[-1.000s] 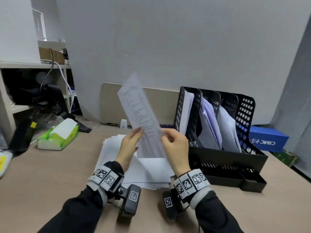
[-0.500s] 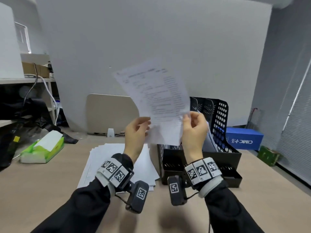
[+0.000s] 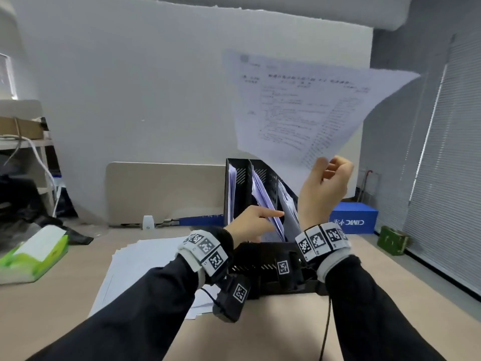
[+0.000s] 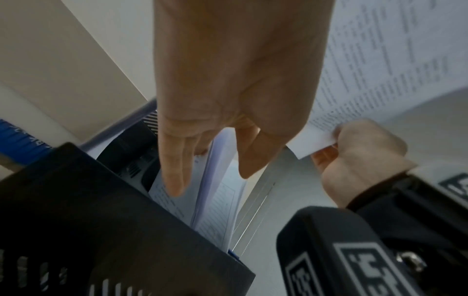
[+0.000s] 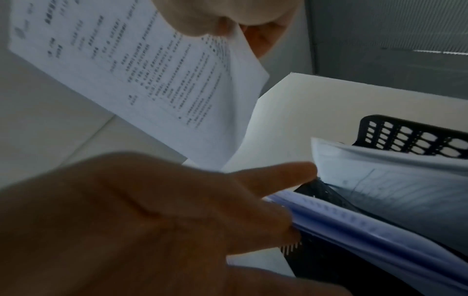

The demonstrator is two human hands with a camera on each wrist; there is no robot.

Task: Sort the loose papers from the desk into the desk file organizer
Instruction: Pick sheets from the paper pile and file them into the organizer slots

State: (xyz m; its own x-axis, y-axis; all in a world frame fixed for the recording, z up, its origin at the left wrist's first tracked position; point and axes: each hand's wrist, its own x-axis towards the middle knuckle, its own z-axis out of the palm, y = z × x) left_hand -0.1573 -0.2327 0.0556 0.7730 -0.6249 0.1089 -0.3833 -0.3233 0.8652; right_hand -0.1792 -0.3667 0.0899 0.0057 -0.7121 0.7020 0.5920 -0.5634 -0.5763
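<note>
Take the file organizer as your landmark. Left of it, the stack of loose papers lies on the desk; farther left sits the tissue box. Behind it stands the desk divider panel. To its right and behind sits a box. Your left hand reaches into its middle slot among the filed papers. Your right hand holds a sheet above it.

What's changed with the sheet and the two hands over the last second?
The left hand let go of the printed sheet and reached its fingers into the papers filed in the black organizer. The right hand alone now pinches the sheet's lower corner and has lifted it higher, toward the right. The paper stack on the desk stayed put.
</note>
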